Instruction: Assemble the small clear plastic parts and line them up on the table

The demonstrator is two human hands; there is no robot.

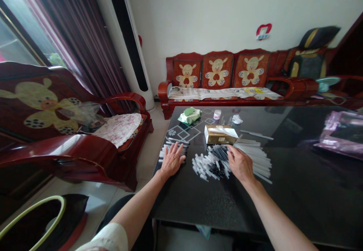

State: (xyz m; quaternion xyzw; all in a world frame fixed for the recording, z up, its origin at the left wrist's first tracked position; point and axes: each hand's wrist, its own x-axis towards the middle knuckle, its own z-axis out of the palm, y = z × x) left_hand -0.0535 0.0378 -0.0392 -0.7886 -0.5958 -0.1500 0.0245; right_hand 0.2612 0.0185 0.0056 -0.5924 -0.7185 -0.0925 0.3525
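Note:
My left hand [172, 159] lies flat with fingers spread on a row of white pen tubes [170, 144] near the left edge of the black glass table [198, 198]. My right hand [240, 163] rests knuckles-up on a heap of small white and black pen parts [210, 163], its fingertips curled down into the heap; what they hold, if anything, is hidden. A sheaf of long white tubes [256, 156] lies to the right of that hand. A brown cardboard box [220, 134] stands just behind the heap.
Further back on the table are a green-and-white packet [189, 115], a small pink-lidded cup [217, 114] and crumpled white paper [236, 119]. A pink bag [338, 132] lies at the far right. Red wooden sofas [215, 79] stand behind and at the left [70, 137].

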